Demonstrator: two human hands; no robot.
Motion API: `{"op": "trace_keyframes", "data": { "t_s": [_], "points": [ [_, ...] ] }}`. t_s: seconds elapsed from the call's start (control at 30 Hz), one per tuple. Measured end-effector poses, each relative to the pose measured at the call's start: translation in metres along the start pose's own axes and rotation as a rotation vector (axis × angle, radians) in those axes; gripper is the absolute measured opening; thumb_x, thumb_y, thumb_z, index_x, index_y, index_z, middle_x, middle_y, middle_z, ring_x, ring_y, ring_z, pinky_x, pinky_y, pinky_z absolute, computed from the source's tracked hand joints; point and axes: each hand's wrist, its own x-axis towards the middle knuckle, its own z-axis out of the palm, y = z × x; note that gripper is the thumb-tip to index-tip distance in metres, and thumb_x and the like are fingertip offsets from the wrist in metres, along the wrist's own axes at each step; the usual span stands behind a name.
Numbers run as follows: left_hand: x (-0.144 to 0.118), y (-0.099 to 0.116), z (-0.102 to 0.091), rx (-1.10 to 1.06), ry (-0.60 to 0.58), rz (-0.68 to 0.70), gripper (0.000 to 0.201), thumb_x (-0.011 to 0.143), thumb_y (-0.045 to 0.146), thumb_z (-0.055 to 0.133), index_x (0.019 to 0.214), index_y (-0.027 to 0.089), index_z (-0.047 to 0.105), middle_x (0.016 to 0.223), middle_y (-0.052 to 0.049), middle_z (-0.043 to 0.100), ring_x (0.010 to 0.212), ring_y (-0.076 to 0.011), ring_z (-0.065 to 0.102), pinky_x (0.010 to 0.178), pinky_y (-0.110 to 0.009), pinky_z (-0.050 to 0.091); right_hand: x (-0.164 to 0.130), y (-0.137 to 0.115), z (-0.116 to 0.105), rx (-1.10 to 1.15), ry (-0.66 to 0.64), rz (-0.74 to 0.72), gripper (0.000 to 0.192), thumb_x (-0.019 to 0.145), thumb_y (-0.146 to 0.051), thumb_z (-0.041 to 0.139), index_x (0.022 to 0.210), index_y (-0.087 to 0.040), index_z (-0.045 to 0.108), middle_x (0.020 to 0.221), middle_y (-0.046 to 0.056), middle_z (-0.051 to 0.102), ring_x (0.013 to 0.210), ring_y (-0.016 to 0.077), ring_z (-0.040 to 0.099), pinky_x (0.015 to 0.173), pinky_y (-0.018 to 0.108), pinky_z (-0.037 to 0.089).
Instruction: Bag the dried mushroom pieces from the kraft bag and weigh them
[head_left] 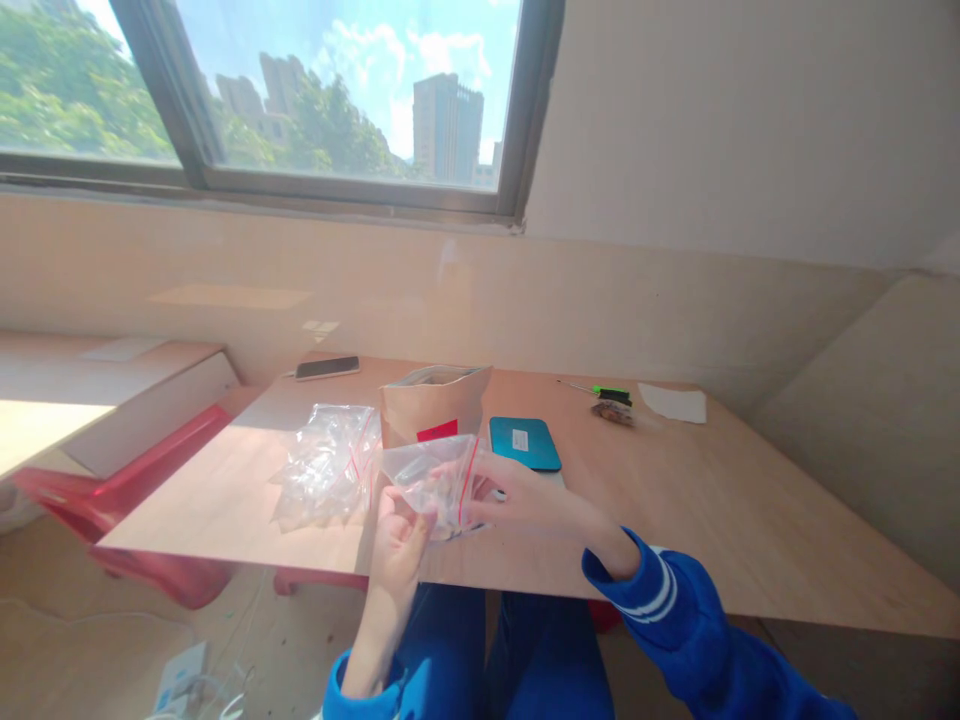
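My left hand (403, 535) pinches the lower left part of a clear zip bag (431, 470) with a red seal line. At the bag's red-lined mouth is my right hand (506, 490), its fingers curled and partly behind or inside the plastic. Something small and pale shows through the bag, too unclear to name. Right behind the bag stands an opened brown paper pouch (405, 408) with a red label. A pile of clear zip bags (326, 465) lies to the left. Just beyond my right hand is a flat teal device with a white label, perhaps a small scale (536, 435).
A phone (328, 368) lies at the table's back left. Farther right are a green-and-black screwdriver (611, 394), a small packet with brown contents (613, 413) and a white paper piece (675, 403). A red stool (157, 500) stands left of the table (720, 500).
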Motion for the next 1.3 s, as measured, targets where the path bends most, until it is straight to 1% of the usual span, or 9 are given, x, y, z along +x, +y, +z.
{"op": "trace_keyframes", "data": {
  "t_s": [0.1,0.33,0.47,0.6,0.77,0.9,1.07,1.17,1.3],
  "points": [
    [-0.001,-0.002,-0.005,-0.003,-0.048,0.005,0.059,0.063,0.052,0.078,0.107,0.017,0.063,0.110,-0.014,0.073,0.107,-0.0310,0.066,0.091,-0.040,0.054,0.003,0.001,0.004,0.074,-0.011,0.025,0.031,0.083,-0.027,0.068,0.113,-0.023,0.065,0.115,0.005,0.065,0.095,0.0180,0.063,0.077,0.028,0.053],
    [-0.009,0.008,-0.010,-0.088,-0.085,-0.031,0.055,0.077,0.037,0.072,0.127,0.021,0.055,0.127,-0.012,0.066,0.119,-0.0270,0.060,0.095,-0.035,0.052,0.011,0.007,0.003,0.096,0.093,0.053,0.019,0.085,-0.023,0.062,0.100,-0.019,0.072,0.096,0.004,0.071,0.086,0.0174,0.066,0.077,0.030,0.055],
    [-0.010,0.014,-0.011,-0.145,0.017,-0.068,0.059,0.075,0.038,0.073,0.127,0.017,0.056,0.115,-0.013,0.071,0.108,-0.0269,0.066,0.086,-0.033,0.056,0.018,-0.004,-0.007,0.142,0.240,0.029,0.021,0.083,-0.027,0.066,0.102,-0.020,0.072,0.103,0.004,0.072,0.093,0.0175,0.068,0.084,0.031,0.055],
    [-0.010,0.022,-0.014,-0.283,0.100,-0.063,0.052,0.078,0.035,0.070,0.126,0.017,0.059,0.114,-0.012,0.072,0.113,-0.0259,0.064,0.092,-0.033,0.054,0.035,-0.018,-0.028,0.172,0.340,-0.049,0.024,0.081,-0.028,0.069,0.104,-0.020,0.070,0.110,0.005,0.072,0.096,0.0176,0.068,0.088,0.033,0.056],
    [-0.006,0.030,-0.019,-0.436,0.196,-0.086,0.042,0.083,0.027,0.060,0.124,0.016,0.062,0.125,-0.011,0.067,0.122,-0.0265,0.058,0.096,-0.037,0.054,0.071,-0.016,-0.046,-0.067,0.566,-0.160,0.019,0.086,-0.025,0.062,0.104,-0.022,0.067,0.113,0.004,0.070,0.097,0.0170,0.067,0.090,0.034,0.054],
    [-0.006,0.036,-0.024,-0.481,0.236,-0.069,0.050,0.080,0.018,0.057,0.130,0.020,0.058,0.129,-0.008,0.065,0.123,-0.0244,0.057,0.096,-0.032,0.054,0.091,0.008,-0.042,-0.288,0.482,-0.216,0.019,0.091,-0.020,0.053,0.107,-0.022,0.063,0.110,0.005,0.069,0.099,0.0173,0.065,0.090,0.034,0.051],
    [-0.010,0.040,-0.026,-0.475,0.228,-0.084,0.057,0.076,0.014,0.059,0.132,0.021,0.056,0.133,-0.008,0.062,0.125,-0.0259,0.056,0.096,-0.031,0.054,0.092,0.025,-0.039,-0.364,0.418,-0.249,0.024,0.095,-0.020,0.045,0.113,-0.021,0.061,0.113,0.007,0.066,0.104,0.0173,0.062,0.091,0.032,0.049],
    [-0.011,0.037,-0.026,-0.460,0.223,-0.091,0.053,0.077,0.016,0.059,0.130,0.021,0.058,0.134,-0.008,0.062,0.127,-0.0256,0.054,0.097,-0.031,0.053,0.087,0.020,-0.042,-0.475,0.359,-0.278,0.025,0.095,-0.020,0.046,0.112,-0.021,0.064,0.114,0.009,0.062,0.109,0.0193,0.059,0.097,0.037,0.047],
    [-0.011,0.030,-0.029,-0.425,0.224,-0.074,0.050,0.075,0.013,0.060,0.125,0.021,0.061,0.131,-0.009,0.064,0.126,-0.0255,0.055,0.100,-0.031,0.051,0.074,0.000,-0.039,-0.504,0.398,-0.281,0.024,0.093,-0.019,0.049,0.109,-0.022,0.066,0.120,0.010,0.055,0.115,0.0222,0.053,0.101,0.043,0.044]
  ]
}}
